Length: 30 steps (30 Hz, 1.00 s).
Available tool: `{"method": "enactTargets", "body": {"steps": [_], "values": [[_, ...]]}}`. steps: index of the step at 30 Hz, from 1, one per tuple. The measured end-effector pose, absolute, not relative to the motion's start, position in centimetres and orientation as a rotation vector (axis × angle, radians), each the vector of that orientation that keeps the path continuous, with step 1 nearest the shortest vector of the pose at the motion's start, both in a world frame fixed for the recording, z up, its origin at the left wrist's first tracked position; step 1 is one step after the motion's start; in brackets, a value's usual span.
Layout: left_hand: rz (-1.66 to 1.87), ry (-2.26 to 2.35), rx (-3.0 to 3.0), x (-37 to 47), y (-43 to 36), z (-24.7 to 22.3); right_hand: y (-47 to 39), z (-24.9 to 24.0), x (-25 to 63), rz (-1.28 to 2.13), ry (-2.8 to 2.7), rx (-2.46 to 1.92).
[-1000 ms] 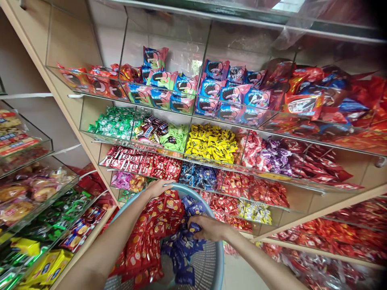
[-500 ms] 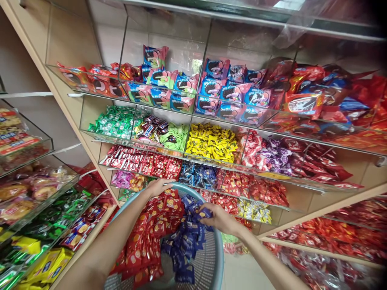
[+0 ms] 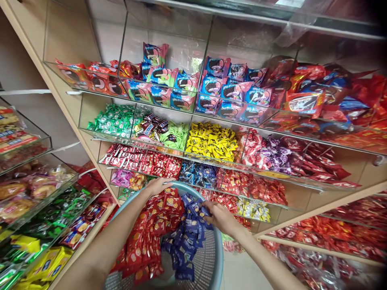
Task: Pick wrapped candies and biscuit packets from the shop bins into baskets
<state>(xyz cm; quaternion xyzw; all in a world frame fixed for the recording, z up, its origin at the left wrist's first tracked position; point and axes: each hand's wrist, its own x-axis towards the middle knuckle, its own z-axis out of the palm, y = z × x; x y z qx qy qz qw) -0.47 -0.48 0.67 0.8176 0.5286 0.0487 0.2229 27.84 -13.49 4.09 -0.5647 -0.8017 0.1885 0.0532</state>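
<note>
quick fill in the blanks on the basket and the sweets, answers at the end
1. The hand at the dark blue packets is the person's ____ one.
2. In the basket, the packets left of the dark blue ones are ____.
3. In their shelf row, the light green sweets have ____ sweets immediately to their right.

Missing words: right; red; yellow

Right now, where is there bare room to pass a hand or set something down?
To reach in, the bare mesh of the basket right of the blue packets; for setting down, perhaps the floor seen between basket and right forearm. Crowded: the basket's left, heaped with red packets.
</note>
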Motion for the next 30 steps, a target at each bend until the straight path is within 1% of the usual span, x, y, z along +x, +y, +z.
{"method": "enactTargets", "body": {"steps": [5, 10, 15, 17, 19, 21, 23, 27, 30], "values": [[0.129, 1.46, 2.266, -0.6, -0.3, 0.2, -13.7, 3.9, 28.0, 0.43, -2.428, -1.628], [0.137, 1.457, 2.274, -0.6, -0.2, 0.1, -13.6, 2.7, 28.2, 0.449, -2.42, -1.675], [0.133, 1.452, 2.26, -0.8, -0.1, -0.2, -14.7, 3.7, 27.4, 0.416, -2.329, -1.655], [0.138, 1.457, 2.26, -0.8, 0.0, -0.4, -16.1, 4.1, 26.0, 0.459, -2.359, -1.573], [0.143, 1.465, 2.266, -0.8, 0.1, -0.6, -17.7, 3.8, 24.0, 0.578, -2.535, -1.401], [0.138, 1.471, 2.265, -0.8, 0.2, -0.8, -19.3, 2.6, 21.8, 0.661, -2.783, -1.178], [0.132, 1.476, 2.26, -0.8, 0.2, -0.8, -20.3, 0.7, 19.6, 0.585, -2.948, -1.083], [0.132, 1.482, 2.251, -0.7, 0.0, -0.5, -20.1, -3.0, 16.2, 0.335, -2.994, -1.259], [0.136, 1.475, 2.252, -0.7, 0.0, -0.3, -18.9, -4.9, 14.4, 0.257, -2.961, -1.368]]}}
